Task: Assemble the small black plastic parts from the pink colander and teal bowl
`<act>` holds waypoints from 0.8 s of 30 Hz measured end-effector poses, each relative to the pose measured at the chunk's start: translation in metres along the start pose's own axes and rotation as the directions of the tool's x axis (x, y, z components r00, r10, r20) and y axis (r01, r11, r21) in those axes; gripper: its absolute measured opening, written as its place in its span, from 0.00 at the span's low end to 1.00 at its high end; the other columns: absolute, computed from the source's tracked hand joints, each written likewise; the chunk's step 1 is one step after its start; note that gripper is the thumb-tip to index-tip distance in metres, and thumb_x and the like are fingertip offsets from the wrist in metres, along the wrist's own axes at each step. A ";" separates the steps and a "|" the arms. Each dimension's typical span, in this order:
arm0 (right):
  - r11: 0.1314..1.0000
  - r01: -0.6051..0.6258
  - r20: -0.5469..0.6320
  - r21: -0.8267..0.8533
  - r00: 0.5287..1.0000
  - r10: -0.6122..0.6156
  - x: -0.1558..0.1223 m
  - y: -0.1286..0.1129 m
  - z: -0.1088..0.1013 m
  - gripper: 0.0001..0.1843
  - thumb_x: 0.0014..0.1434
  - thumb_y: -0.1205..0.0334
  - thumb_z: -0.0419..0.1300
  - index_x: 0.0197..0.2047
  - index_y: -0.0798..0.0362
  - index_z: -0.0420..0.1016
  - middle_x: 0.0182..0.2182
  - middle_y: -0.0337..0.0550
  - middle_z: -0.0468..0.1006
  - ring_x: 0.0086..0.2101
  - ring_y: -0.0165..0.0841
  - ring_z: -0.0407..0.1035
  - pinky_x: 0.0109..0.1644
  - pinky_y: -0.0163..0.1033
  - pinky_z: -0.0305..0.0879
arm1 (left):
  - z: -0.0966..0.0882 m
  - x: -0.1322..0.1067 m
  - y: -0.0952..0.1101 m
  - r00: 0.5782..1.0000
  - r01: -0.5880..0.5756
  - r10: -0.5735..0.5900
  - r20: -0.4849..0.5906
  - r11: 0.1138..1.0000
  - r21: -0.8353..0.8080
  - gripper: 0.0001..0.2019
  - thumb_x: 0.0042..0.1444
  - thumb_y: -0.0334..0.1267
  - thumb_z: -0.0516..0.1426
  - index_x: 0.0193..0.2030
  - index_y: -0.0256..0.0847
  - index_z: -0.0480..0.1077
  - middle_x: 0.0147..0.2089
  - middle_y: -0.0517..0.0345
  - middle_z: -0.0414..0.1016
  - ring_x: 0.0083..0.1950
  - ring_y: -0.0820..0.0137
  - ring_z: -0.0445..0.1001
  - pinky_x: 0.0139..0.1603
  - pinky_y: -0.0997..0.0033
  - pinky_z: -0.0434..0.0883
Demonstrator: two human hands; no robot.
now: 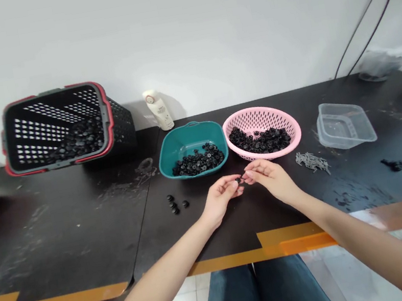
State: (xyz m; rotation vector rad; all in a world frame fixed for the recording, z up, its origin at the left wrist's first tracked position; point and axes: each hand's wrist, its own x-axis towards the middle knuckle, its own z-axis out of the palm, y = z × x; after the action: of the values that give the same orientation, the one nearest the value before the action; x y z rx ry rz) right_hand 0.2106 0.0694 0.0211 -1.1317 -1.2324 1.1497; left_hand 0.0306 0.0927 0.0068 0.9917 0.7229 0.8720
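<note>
count: one teal basin (165,152), one pink colander (296,129), one clear tub (344,126), one black basket (121,120), one white bottle (160,111). loose black discs (174,210) left of hands: about five. basin and colander heaps uncountable.

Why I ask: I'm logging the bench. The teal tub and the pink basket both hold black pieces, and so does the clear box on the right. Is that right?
Not quite. The head view shows no black pieces in the clear box; it looks empty. The rest stands: the teal tub and the pink basket both hold black pieces.
</note>
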 end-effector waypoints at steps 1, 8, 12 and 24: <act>1.000 -0.010 0.015 0.001 1.000 0.010 0.000 0.001 0.000 0.12 0.56 0.54 0.61 0.40 0.53 0.73 0.33 0.43 0.79 0.33 0.34 0.75 0.42 0.44 0.73 | 0.000 0.000 0.000 1.000 0.002 -0.002 0.000 1.000 0.005 0.16 0.51 0.41 0.63 0.45 0.37 0.74 0.37 0.54 0.77 0.38 0.73 0.75 0.46 0.69 0.72; 0.962 0.110 0.034 -0.250 0.994 -0.105 -0.003 -0.002 0.002 0.14 0.57 0.54 0.60 0.44 0.51 0.74 0.37 0.45 0.79 0.37 0.36 0.74 0.42 0.42 0.71 | 0.002 0.002 -0.002 0.993 -0.077 0.085 -0.076 0.992 0.102 0.15 0.52 0.43 0.62 0.44 0.38 0.72 0.42 0.54 0.75 0.38 0.73 0.74 0.44 0.68 0.73; 0.834 0.308 0.150 -0.458 0.952 -0.269 -0.006 -0.003 0.005 0.13 0.59 0.55 0.57 0.44 0.50 0.75 0.35 0.44 0.77 0.31 0.33 0.71 0.34 0.39 0.69 | 0.002 0.007 -0.005 0.983 -0.165 0.179 -0.044 0.960 0.226 0.14 0.53 0.44 0.60 0.42 0.36 0.71 0.38 0.55 0.75 0.37 0.73 0.73 0.43 0.70 0.72; 0.731 0.405 0.189 -0.549 0.912 -0.364 -0.001 0.009 -0.003 0.15 0.59 0.55 0.56 0.46 0.52 0.74 0.32 0.43 0.78 0.31 0.33 0.72 0.32 0.37 0.68 | -0.004 0.013 -0.014 0.982 -0.183 0.156 0.104 0.921 0.344 0.18 0.56 0.51 0.55 0.34 0.35 0.67 0.31 0.58 0.71 0.31 0.76 0.72 0.37 0.72 0.71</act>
State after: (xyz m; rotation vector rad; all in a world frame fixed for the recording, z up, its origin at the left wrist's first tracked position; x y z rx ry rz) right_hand 0.2130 0.0690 0.0122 -1.1909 -1.8503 0.4944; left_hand 0.0375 0.1017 -0.0094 1.4188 0.7520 0.8658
